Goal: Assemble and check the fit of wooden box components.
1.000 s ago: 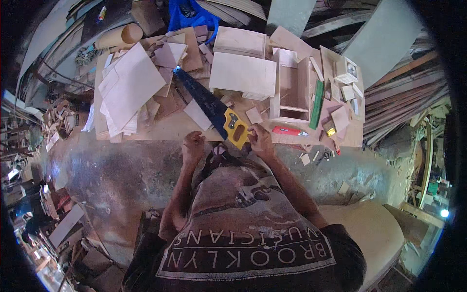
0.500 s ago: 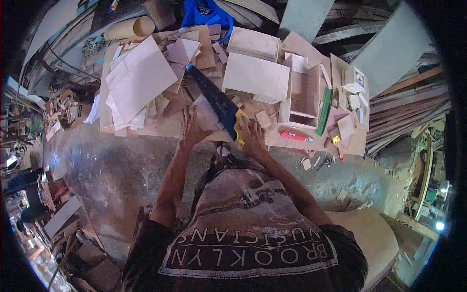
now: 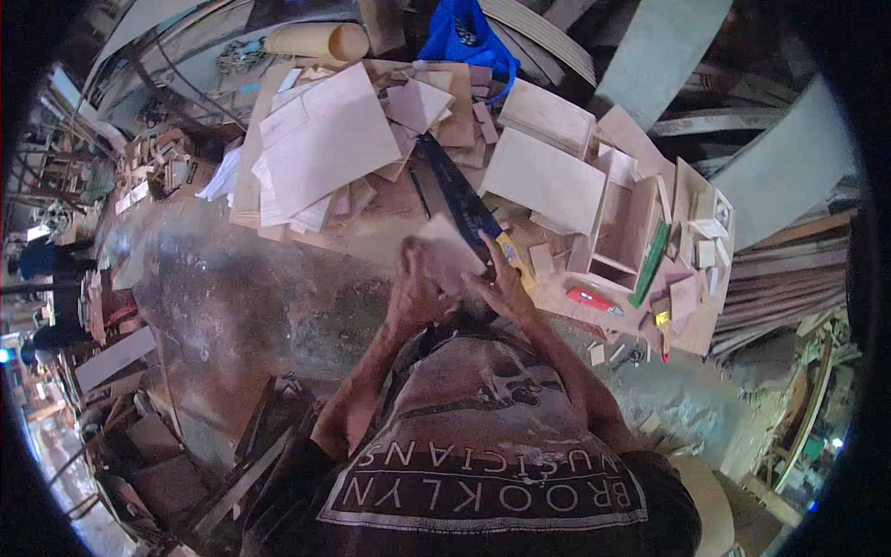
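The workbench (image 3: 371, 243) took up most of the upper middle of the frame, buried in plywood offcuts. Biggest piece was a pale plywood sheet (image 3: 320, 139) lying flat at upper left of the bench, then another flat panel (image 3: 543, 179) right of centre, with an open wooden box frame (image 3: 624, 227) just beside it on the right. A blue bag (image 3: 464, 37) sat at the top edge and a cardboard tube (image 3: 316, 40) to its left. A handsaw (image 3: 459, 197) with a dark blade and yellow handle ran diagonally down the middle of the bench. Near centre frame, the left hand (image 3: 415, 290) and right hand (image 3: 498, 290) were both closed around a small pale wood piece (image 3: 447, 255), held up over the bench's near edge, right by the saw handle. A green level (image 3: 651, 264) and a red utility knife (image 3: 588, 298) lay at right.
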